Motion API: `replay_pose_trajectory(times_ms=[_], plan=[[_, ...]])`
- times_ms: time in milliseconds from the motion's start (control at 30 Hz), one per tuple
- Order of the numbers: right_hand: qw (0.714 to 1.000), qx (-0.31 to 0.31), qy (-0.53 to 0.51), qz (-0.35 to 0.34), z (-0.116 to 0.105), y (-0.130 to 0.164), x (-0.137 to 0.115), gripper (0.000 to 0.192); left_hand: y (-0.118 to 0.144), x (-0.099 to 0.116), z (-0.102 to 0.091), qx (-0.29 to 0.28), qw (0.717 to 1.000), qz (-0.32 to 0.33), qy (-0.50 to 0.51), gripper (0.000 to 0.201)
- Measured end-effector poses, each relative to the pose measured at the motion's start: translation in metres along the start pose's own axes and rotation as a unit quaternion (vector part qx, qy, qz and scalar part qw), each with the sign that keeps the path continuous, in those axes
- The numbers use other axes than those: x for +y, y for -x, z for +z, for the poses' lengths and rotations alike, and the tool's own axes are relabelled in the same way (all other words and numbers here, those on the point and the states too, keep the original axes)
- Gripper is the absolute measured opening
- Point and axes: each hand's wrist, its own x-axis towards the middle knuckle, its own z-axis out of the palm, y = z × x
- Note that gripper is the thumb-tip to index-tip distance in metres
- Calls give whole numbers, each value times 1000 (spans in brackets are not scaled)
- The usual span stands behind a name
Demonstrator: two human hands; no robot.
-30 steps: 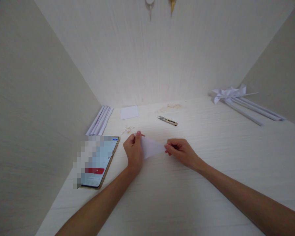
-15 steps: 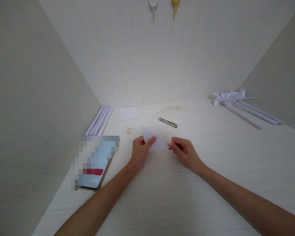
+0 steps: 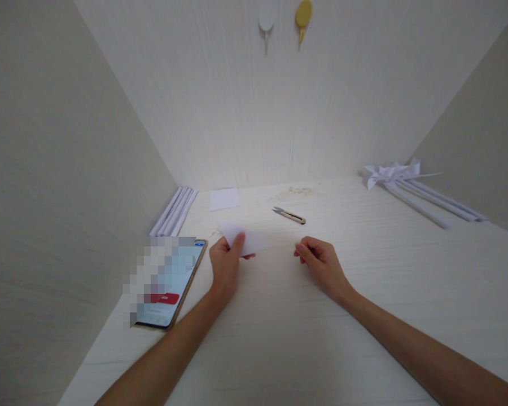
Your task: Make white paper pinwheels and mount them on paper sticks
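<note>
A folded piece of white paper point(image 3: 254, 241), roughly triangular, is gripped in my left hand point(image 3: 228, 259), the thumb lying across its top face. To the right, my right hand point(image 3: 317, 260) is apart from the paper, thumb and fingers pressed together in a pinch. Whether anything tiny sits between those fingertips is too small to tell. Beyond both hands lie thread snips point(image 3: 289, 215), blades pointing left. A flat square of white paper point(image 3: 224, 199) rests farther back on the left.
A phone point(image 3: 169, 287), partly blurred out, lies left of my left arm. Rolled white paper sticks point(image 3: 173, 211) sit along the left wall. Paper pinwheels point(image 3: 392, 172) on sticks lie at the back right. Small scraps point(image 3: 300, 192) lie near the back wall, below two hooks point(image 3: 303, 14).
My left hand has moved left with the folded paper. My right hand has come away from the paper's corner and stayed nearly in place. The view has tilted up slightly.
</note>
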Motion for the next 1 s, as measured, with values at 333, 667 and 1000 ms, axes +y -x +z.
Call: replay_pose_trajectory(times_ms=[333,667,1000], plan=[[990,-80,-114,30,7,-3,4,26,17,7,16,-236,969,-38,-60,20],[993,-17,-116,24,7,-4,3,21,7,-1,13,-179,981,-72,8,17],[964,109,238,-39,-19,-47,13,16,-5,-5,7,-87,987,-72,118,14]])
